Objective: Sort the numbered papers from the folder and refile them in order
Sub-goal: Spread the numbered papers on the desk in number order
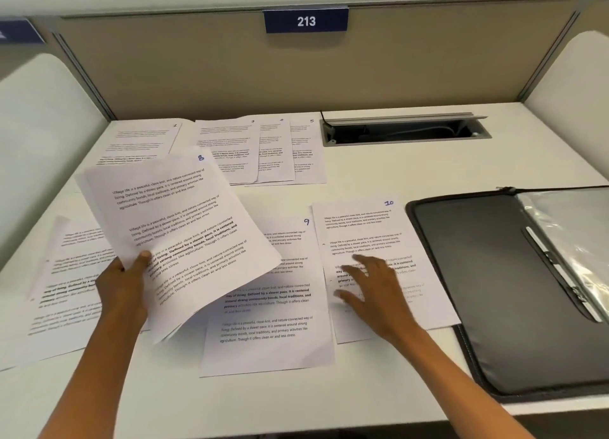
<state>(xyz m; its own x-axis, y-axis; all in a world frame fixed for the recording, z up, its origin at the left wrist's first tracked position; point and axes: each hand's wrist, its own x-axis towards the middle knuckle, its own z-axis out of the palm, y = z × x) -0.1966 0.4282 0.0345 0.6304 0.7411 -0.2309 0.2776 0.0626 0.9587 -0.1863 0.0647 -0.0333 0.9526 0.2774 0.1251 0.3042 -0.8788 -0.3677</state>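
Observation:
My left hand [123, 282] grips a small stack of papers lifted off the desk, with the sheet numbered 8 [184, 227] on top. My right hand [372, 290] is blurred, fingers spread and straight, over the sheet numbered 10 [369, 227]. Sheet 9 [273, 336] lies left of sheet 10, partly under the lifted stack. At the back, sheets 1 [141, 138], 3 [227, 148], 4 [276, 148] and 5 [308, 152] lie in a row, overlapping. The open grey folder [487, 290] lies at the right, with clear plastic sleeves [566, 227].
Another printed sheet [72, 274] lies on the white desk at the left, its number hidden. A cable tray slot [405, 132] is open at the back right. Beige partition walls enclose the desk, with a sign reading 213 [305, 21].

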